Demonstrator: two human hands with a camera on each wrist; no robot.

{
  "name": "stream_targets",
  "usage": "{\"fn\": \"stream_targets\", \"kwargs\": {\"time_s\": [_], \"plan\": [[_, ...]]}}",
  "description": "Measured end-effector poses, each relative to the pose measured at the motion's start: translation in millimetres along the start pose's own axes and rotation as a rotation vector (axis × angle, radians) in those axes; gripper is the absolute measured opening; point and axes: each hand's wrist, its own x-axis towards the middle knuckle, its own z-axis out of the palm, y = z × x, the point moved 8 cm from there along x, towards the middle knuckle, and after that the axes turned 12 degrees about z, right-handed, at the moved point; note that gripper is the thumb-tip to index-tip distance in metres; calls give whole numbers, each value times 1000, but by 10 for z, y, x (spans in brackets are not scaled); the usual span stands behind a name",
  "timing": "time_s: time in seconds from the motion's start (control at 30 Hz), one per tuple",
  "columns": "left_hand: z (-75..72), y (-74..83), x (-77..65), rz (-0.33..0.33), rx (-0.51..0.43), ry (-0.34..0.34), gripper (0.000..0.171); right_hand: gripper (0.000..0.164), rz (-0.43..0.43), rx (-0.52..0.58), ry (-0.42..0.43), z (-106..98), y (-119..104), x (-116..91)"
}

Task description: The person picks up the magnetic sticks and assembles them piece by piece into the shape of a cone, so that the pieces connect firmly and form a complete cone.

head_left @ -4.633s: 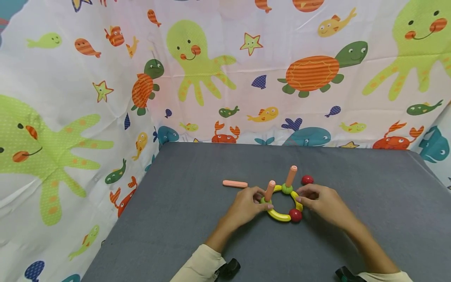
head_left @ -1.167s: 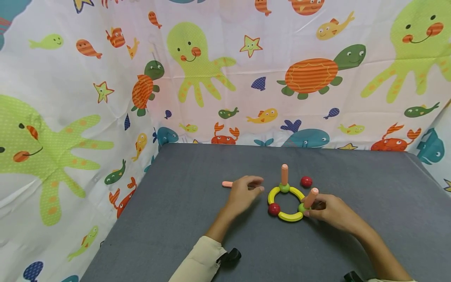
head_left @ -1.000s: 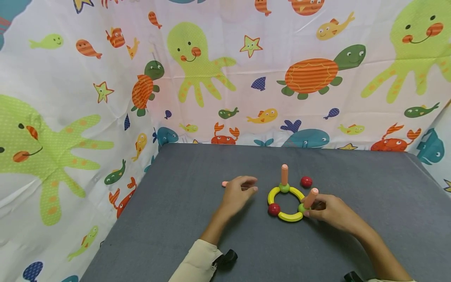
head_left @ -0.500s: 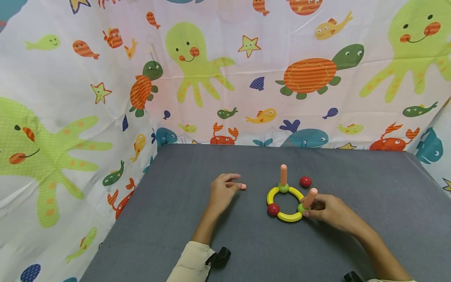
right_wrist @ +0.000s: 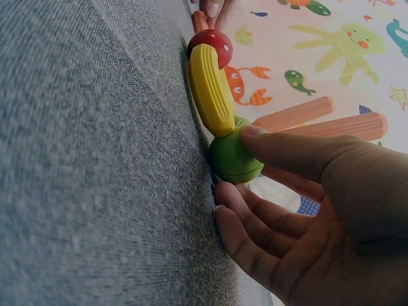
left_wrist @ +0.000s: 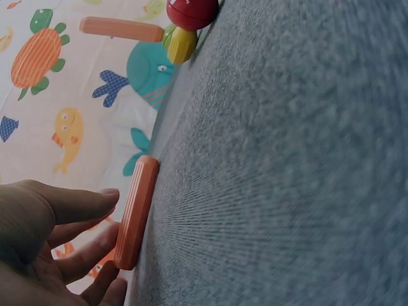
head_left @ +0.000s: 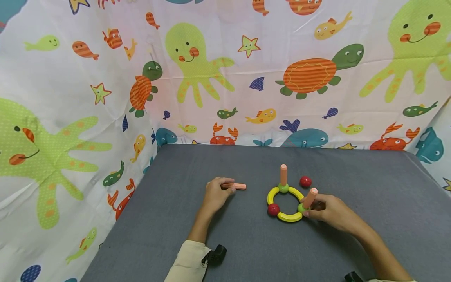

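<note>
My left hand [head_left: 215, 196] is at the left end of an orange-pink stick [head_left: 235, 186] lying on the grey cloth. In the left wrist view, its fingertips are right at the ridged stick [left_wrist: 136, 213], with the thumb a little apart from it. My right hand [head_left: 332, 211] pinches a green ball [right_wrist: 233, 156] at the right of a ring of curved yellow pieces [head_left: 290, 217]. From that ball a stick [head_left: 310, 198] leans up and right. Another stick [head_left: 283, 174] stands upright in the rear green ball [head_left: 283, 188]. A red ball [head_left: 273, 210] forms the ring's left joint.
A loose red ball [head_left: 305, 181] lies behind the ring, on the right. The grey cloth-covered table [head_left: 197, 160] meets a white curtain [head_left: 225, 90] printed with sea animals at its back edge and left side.
The ring has turned, its red ball going from front right to left. My left hand left the ring and moved left to the lying stick. My right hand now holds a green ball.
</note>
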Motion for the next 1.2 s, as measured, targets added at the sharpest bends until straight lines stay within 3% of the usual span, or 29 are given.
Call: {"fn": "stream_targets", "kwargs": {"time_s": [0.43,0.73,1.0,1.2], "plan": [[54,-61,-3,-44,65,-94,31,40,6,-9,0,2,10,7],[78,-48,9,-34,93,-85,31,40,9,-8,-3,6,20,13],[155,160,34,23,30,-72,35,41,5,6,-9,17,21,12],[315,362,15,77,-28,-126,34,41,-2,9,-1,19,12,8]]}}
